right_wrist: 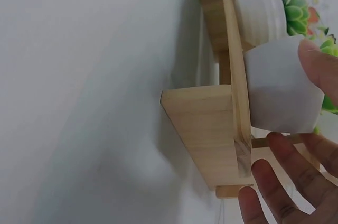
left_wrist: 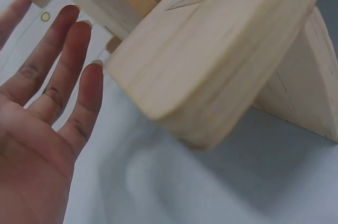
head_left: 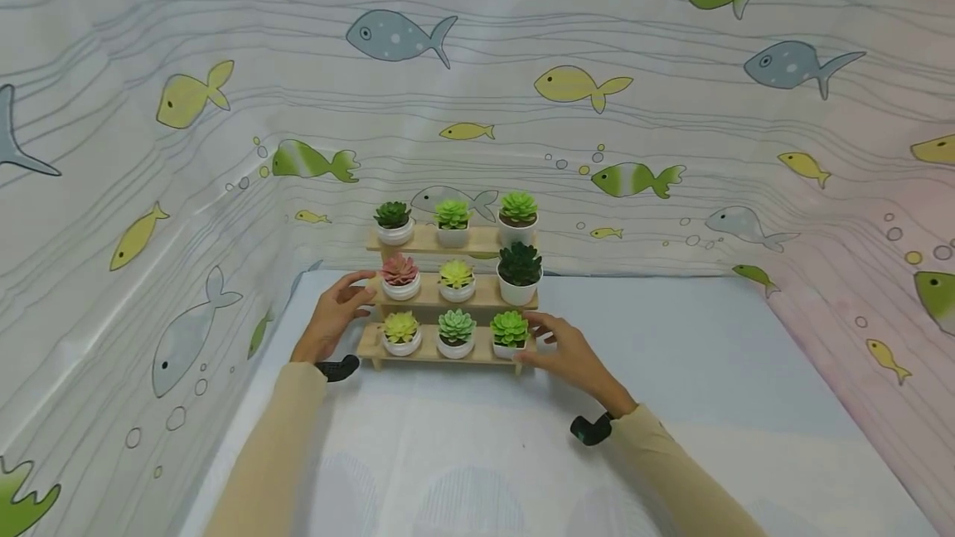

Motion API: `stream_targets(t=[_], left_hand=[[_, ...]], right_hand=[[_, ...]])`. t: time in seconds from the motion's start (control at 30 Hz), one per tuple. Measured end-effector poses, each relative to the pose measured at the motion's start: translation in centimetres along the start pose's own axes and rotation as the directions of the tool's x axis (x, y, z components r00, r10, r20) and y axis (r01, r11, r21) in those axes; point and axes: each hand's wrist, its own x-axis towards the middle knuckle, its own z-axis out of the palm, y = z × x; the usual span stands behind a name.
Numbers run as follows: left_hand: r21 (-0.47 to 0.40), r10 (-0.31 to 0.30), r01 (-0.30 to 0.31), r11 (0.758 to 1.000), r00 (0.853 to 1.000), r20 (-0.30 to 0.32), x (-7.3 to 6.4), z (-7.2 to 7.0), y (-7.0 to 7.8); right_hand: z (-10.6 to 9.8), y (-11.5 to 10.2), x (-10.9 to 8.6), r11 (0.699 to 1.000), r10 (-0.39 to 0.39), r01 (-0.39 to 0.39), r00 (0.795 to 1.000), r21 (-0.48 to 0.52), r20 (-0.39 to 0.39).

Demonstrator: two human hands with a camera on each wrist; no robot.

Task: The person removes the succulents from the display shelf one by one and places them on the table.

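A three-tier wooden plant stand (head_left: 477, 359) holds several small potted succulents on its shelves. My left hand (head_left: 337, 313) is at the stand's left end, near the middle shelf. The left wrist view shows its fingers (left_wrist: 74, 49) extended beside the wooden shelf end (left_wrist: 185, 71), holding nothing. At the right end of the bottom shelf, my right hand (head_left: 563, 355) grips a bright green succulent (head_left: 510, 328) in a white pot (right_wrist: 282, 89). Its thumb presses one side of the pot, with fingertips (right_wrist: 277, 142) at the other. The pot stands on or very near the shelf.
Along the bottom shelf are a yellow succulent (head_left: 401, 328) and a pale green one (head_left: 456, 328). A pink succulent (head_left: 400, 272) and a dark green one (head_left: 520, 268) occupy the middle shelf. Behind the stand hangs a fish-patterned curtain (head_left: 642, 131); a pale cloth (head_left: 671, 355) covers the table.
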Motion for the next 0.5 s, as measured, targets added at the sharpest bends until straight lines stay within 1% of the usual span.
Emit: stream_targets(t=[0.1,0.2,0.27,0.37,0.5], left_hand=[[0.003,0.002,-0.002,1.000,1.000,0.002,-0.5,0.4,1.0],[0.018,-0.003,0.003,1.000,1.000,0.005,-0.8,0.8,2.1],[0.042,-0.005,0.004,0.999,1.000,0.008,-1.0,0.9,2.5],[0.073,-0.017,0.018,0.997,1.000,-0.002,-1.2,1.0,2.9],[0.101,-0.028,0.029,0.994,1.000,-0.013,-1.6,0.8,3.0]], right_hand=[[0.1,-0.2,0.0,1.000,0.009,-0.009,1.000,-0.017,-0.006],[0.1,-0.4,0.0,0.999,0.019,-0.019,0.999,-0.025,-0.030],[0.2,-0.4,0.0,1.000,0.017,-0.018,0.999,-0.025,-0.043],[0.2,-0.6,0.1,1.000,0.013,-0.013,0.999,-0.006,-0.049],[0.3,-0.7,0.0,1.000,0.005,-0.004,0.999,0.014,-0.035]])
